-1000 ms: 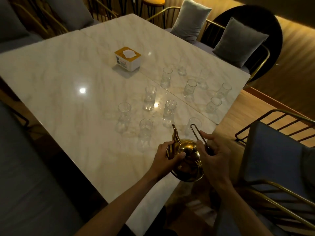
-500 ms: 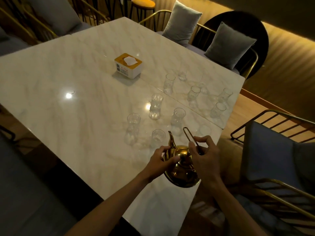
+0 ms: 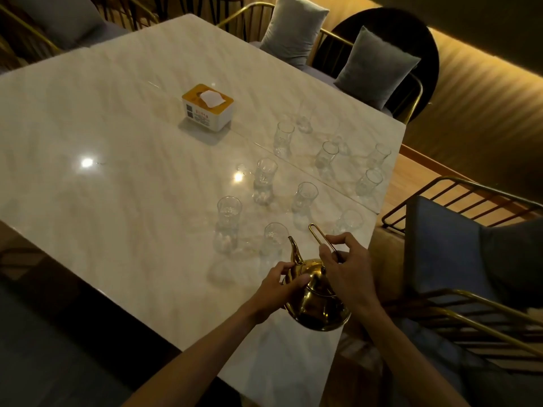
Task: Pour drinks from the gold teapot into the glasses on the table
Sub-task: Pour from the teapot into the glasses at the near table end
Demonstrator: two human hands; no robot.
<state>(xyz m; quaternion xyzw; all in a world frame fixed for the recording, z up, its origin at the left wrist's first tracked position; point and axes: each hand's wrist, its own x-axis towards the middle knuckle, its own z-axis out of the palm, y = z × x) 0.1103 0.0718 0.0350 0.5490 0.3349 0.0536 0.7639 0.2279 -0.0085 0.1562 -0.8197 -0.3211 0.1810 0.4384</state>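
Note:
The gold teapot [image 3: 316, 301] sits by the near right edge of the marble table [image 3: 117, 171], its spout pointing away from me toward the glasses. My left hand [image 3: 279, 286] is wrapped around the pot's left side just below the spout. My right hand [image 3: 346, 268] pinches the thin wire handle near the lid. Several clear glasses stand beyond the pot; the nearest glass [image 3: 273, 237] is just ahead of the spout, another glass [image 3: 227, 223] to its left and a third glass [image 3: 304, 202] behind.
A white and yellow tissue box [image 3: 207, 107] stands mid-table. Gold-framed chairs with grey cushions [image 3: 376, 67] line the far side. A blue-cushioned chair [image 3: 458, 259] sits close on my right beyond the table edge.
Both hands have kept hold of the teapot, which stays near the table's edge. The view has shifted, so the table and glasses sit slightly differently in frame.

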